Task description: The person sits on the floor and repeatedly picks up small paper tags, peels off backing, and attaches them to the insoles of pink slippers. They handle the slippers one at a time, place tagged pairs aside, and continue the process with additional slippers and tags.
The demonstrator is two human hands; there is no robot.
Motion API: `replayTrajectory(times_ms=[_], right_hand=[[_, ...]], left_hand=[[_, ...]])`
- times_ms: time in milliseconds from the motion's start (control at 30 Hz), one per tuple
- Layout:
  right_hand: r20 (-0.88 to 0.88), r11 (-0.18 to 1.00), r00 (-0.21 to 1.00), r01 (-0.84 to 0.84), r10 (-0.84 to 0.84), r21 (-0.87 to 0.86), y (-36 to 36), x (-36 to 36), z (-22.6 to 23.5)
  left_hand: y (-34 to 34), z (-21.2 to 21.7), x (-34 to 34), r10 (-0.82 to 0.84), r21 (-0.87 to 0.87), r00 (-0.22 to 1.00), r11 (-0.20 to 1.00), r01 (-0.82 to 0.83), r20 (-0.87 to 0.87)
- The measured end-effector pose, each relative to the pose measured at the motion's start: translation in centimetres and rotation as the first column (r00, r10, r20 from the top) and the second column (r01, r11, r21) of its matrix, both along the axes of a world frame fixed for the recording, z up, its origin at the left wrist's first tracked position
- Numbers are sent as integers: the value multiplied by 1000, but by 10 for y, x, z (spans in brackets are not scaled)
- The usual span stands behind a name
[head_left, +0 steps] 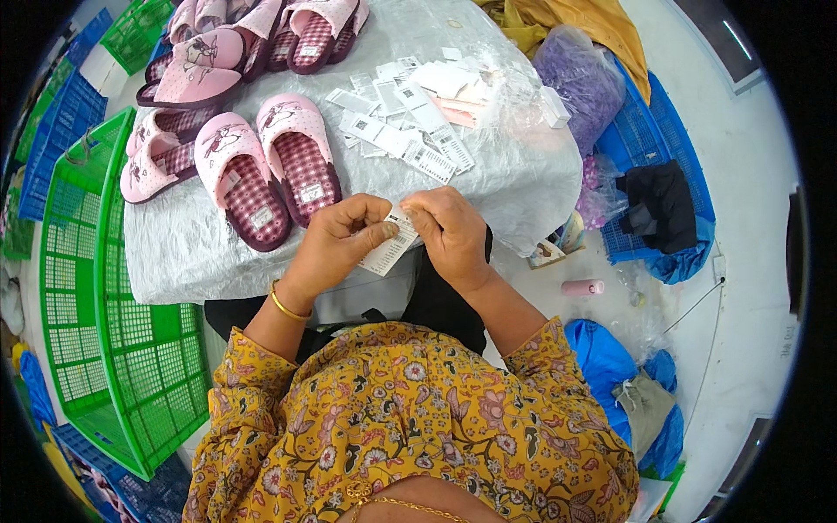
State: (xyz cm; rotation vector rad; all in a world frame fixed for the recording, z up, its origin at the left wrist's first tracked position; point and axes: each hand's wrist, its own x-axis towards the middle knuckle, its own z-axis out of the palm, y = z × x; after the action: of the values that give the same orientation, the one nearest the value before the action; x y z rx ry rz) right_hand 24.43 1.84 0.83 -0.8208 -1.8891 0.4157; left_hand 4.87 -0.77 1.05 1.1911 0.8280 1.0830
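Between my two hands, just off the near edge of the table, is a white printed paper label (pixel 390 253). My left hand (pixel 349 234) pinches it by its left side with thumb and forefinger. At its top, the closed fingers of my right hand (pixel 449 231) grip the same label. Just beyond my left hand a pair of pink slippers (pixel 298 157) with checked maroon insoles lies on the table, a small white sticker on each insole. Farther off lies a loose spread of white printed labels (pixel 405 118), some in strips.
More pink slippers (pixel 196 74) are heaped at the table's far left. Silvery plastic sheeting (pixel 174 261) covers the table. Green crates (pixel 113 331) stand along the left. Blue crates (pixel 658 131), a purple bag (pixel 580 83) and a pink cylinder (pixel 582 287) are at right.
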Motion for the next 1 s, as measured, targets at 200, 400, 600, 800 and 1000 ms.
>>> replayTrajectory(times_ms=[200,400,600,800,1000], right_hand=[[-167,988,984,-80,58,-130,0,-6,-3],[-29,998,999,21,-22,-55,-11,-10,-9],[-78,984,994,58,-72,-169,-12,-8,-7],[-214,930,976,-35,-48,-367,-10,-8,-4],[-214,888,975,-42,-64,-458,-5,-8,-7]], left_hand=[[-1,-3,1,106,77,994,992,-104,-31],[-2,-3,1,86,73,994,994,-81,-69],[2,-6,-1,164,113,976,982,-149,-141],[13,8,-5,-1,-143,996,990,-12,-92],[18,-12,-1,52,-115,990,991,-67,-134]])
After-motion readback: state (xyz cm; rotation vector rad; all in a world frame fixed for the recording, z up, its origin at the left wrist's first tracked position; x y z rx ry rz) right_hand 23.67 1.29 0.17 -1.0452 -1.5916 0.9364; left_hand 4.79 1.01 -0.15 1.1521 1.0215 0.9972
